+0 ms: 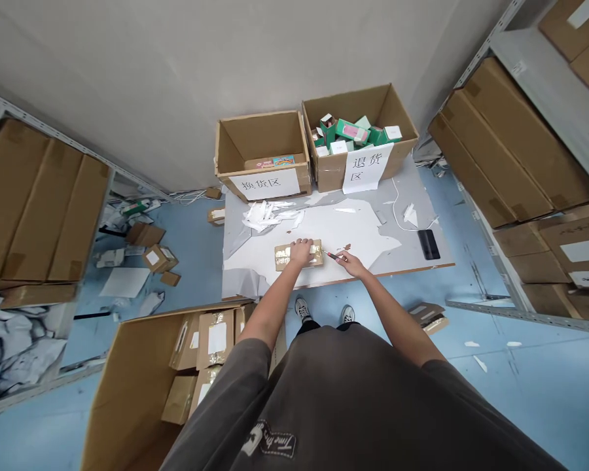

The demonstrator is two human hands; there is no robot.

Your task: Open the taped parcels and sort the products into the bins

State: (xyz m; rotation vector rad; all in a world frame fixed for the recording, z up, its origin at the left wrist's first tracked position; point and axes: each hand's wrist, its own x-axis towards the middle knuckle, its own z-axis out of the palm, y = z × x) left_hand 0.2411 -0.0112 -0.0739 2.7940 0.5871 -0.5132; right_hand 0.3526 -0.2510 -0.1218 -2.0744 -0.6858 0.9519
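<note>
A small brown cardboard box (283, 256), wrapped in shiny clear tape, lies flat near the front edge of the table. My left hand (301, 251) rests over its middle, fingers curled on the top and holding it down. In my right hand (352, 263) is a slim utility knife (334, 256) with a red and dark handle, fingers wrapped round it. The knife's thin tip points left at the box's right end; whether it touches the cardboard is too small to tell.
Behind stand a labelled open carton (264, 144) with small packs and another carton (397, 154) full of green boxes. Paper scraps (269, 216) and a phone (428, 244) with a white cable lie on the table. A big carton (127, 366) of parcels stands left; loaded shelves flank both sides.
</note>
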